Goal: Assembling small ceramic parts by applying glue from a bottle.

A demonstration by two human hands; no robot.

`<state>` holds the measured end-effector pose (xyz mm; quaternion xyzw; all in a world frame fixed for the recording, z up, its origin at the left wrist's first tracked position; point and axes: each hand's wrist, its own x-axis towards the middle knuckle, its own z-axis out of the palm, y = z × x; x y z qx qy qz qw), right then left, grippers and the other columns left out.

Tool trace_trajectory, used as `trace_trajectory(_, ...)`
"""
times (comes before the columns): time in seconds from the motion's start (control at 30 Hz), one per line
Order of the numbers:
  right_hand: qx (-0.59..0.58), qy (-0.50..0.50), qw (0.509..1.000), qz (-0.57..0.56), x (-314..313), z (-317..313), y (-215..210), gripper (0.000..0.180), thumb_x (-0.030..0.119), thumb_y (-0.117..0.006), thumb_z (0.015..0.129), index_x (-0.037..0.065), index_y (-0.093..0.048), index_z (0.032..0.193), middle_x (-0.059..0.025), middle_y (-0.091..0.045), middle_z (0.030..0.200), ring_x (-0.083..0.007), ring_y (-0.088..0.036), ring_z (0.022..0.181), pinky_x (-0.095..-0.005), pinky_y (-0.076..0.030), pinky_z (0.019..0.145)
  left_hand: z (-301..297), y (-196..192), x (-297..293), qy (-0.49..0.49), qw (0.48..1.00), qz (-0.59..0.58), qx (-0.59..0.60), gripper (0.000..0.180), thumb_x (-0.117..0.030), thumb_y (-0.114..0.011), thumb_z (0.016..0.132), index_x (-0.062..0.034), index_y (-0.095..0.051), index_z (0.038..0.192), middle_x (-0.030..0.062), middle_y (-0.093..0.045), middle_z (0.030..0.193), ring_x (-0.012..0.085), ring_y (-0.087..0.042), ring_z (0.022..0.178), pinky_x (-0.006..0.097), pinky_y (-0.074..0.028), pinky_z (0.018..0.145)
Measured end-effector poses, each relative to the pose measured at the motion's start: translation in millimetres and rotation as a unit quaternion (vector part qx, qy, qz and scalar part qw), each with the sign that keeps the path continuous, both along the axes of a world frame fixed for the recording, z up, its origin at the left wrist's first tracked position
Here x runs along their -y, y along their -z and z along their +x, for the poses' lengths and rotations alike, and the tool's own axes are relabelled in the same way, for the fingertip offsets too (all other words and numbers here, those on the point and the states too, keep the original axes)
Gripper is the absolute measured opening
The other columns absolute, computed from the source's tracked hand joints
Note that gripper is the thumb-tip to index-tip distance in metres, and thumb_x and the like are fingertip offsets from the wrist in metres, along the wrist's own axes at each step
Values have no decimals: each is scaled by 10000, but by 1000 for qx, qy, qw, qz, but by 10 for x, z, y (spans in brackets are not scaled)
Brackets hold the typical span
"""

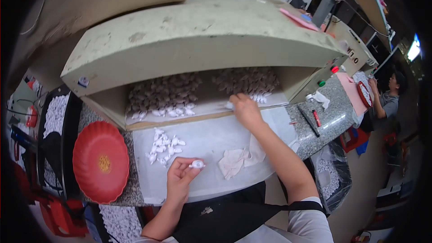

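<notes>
My left hand point(178, 177) pinches a small white molded piece point(197, 164) between thumb and fingertips, above the white sheet point(207, 141). My right hand point(246, 111) reaches to the front lip of a pale green box-shaped machine point(202, 47). Its fingers are closed, with a small whitish piece point(230, 105) at their tips, partly hidden. Inside the machine lie two heaps of similar white pieces, a left heap point(164, 92) and a right heap point(247, 83). A loose cluster of white pieces point(163, 146) rests on the sheet. Beside it lies a crumpled pale cloth point(233, 162).
A red scalloped bowl point(101, 141) stands at left, beside a black bin of white pieces point(56, 112). At right are a black pen point(308, 119), a red marker point(316, 118) and a plastic-lined bin point(335, 171). Two other people sit farther off.
</notes>
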<state>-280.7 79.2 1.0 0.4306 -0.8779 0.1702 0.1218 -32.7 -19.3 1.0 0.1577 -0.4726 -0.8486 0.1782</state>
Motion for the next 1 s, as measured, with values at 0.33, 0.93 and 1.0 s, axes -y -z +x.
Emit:
trace_trajectory(0.33,433,-29,847,-308,-191,564,-380,198,-17,-575,672,-20,-535,866,-42,-540,670,-91,-528,646,-195,-403,614,-91,32,40,80,989,120,-26,190,-53,-542,772,-21,-464,943,117,-553,939,190,-537,903,301,-428,801)
trace_trajectory(0.93,454,-79,858,-226,-407,1427,-414,137,-18,-649,655,4,-568,763,-53,-574,714,-94,-534,649,-194,-397,570,-42,51,-88,61,995,-79,-21,240,66,-542,732,45,-507,969,105,-553,919,141,-532,871,244,-425,766)
trace_trajectory(1.0,449,-85,862,-219,-416,1437,-411,138,-19,-648,654,4,-568,763,-53,-575,712,-95,-536,650,-195,-399,572,-33,64,-90,56,991,-115,-31,246,70,-545,729,47,-509,972,107,-553,917,142,-531,869,245,-426,762)
